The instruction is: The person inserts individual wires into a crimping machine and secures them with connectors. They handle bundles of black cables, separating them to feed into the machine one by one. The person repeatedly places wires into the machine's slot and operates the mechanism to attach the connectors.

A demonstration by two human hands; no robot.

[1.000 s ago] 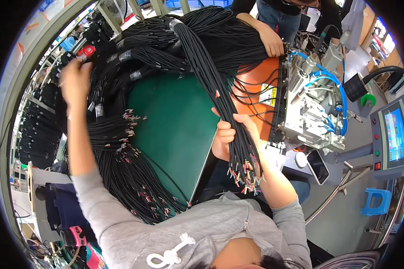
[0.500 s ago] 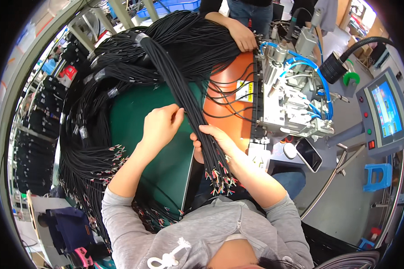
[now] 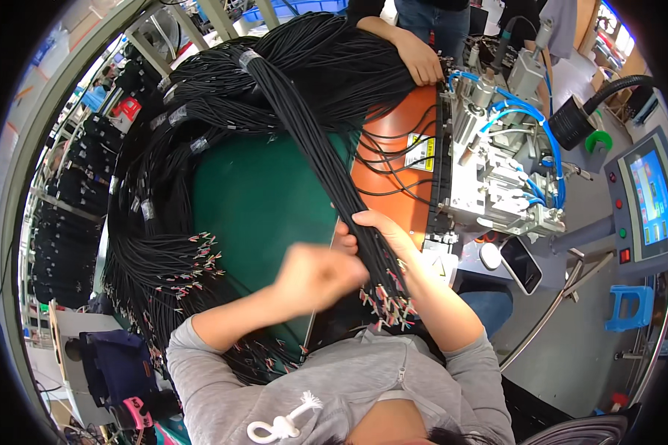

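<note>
My right hand [image 3: 384, 231] is wrapped round a thick bundle of black cables [image 3: 315, 148] near its lower end. The bundle slants from the cable heap at the back down toward my lap, bound by a clear wrap at its far end. Stripped ends with red, white and green wires [image 3: 388, 300] fan out below the hand. Close by on the left is my left hand [image 3: 323, 276], smeared by motion, its fingertips near the bundle's side. Whether it touches the cables or holds anything cannot be made out.
More black cable bundles [image 3: 148, 163] curve round the green tabletop [image 3: 267, 200]. Right of the orange surface [image 3: 393, 163] stands a metal machine [image 3: 490, 163] with blue hoses. A phone [image 3: 522, 265] and a control screen [image 3: 648, 196] are farther right. A co-worker's hand [image 3: 421, 61] rests beside the machine.
My left hand has swung down and right, from higher up beside the bundle to near its wire ends. My right hand keeps its hold. The whole view has shifted slightly.
</note>
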